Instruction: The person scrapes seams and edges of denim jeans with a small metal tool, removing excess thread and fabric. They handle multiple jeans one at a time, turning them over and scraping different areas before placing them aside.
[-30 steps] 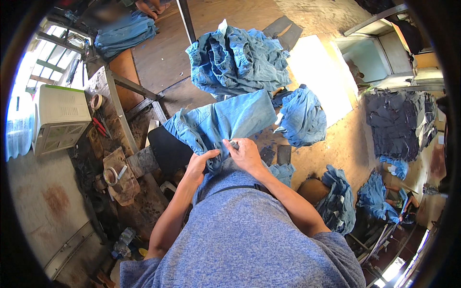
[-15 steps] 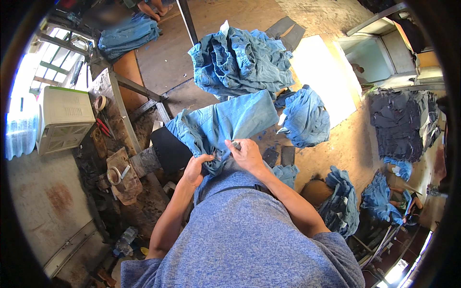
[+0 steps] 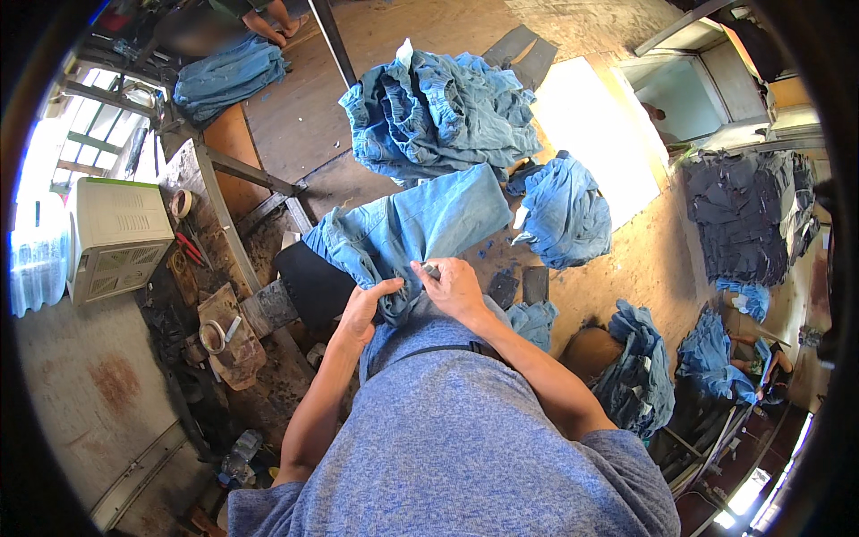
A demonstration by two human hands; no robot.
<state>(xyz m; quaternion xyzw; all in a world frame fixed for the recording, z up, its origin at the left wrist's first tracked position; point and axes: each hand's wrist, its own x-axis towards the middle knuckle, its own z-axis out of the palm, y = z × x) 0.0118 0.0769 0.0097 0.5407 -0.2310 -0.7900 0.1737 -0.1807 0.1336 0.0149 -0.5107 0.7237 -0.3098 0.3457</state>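
A pair of light blue jeans (image 3: pixel 452 215) lies across a black-covered support (image 3: pixel 313 279) in front of my waist. My left hand (image 3: pixel 362 311) grips a bunched edge of the jeans, thumb on top. Close by on the right, my right hand (image 3: pixel 456 288) is closed around a small greyish piece (image 3: pixel 431 270), which rests against the denim; its exact kind is too small to make out. Just beyond the jeans sits a big heap of blue denim garments (image 3: pixel 438 116), with elastic-looking gathered edges. A smaller denim bundle (image 3: pixel 565 210) stands to its right.
At the left are a white boxy appliance (image 3: pixel 121 234), red-handled pliers (image 3: pixel 190 249) and tape rolls (image 3: pixel 213 336). A dark garment stack (image 3: pixel 747 215) and dark blue denim (image 3: pixel 637 376) lie right. A metal post (image 3: pixel 329 40) rises far off; another person's legs (image 3: pixel 268 22) show there.
The whole view has shifted slightly. Both hands keep nearly the same place on the jeans, with the small piece still in my right hand.
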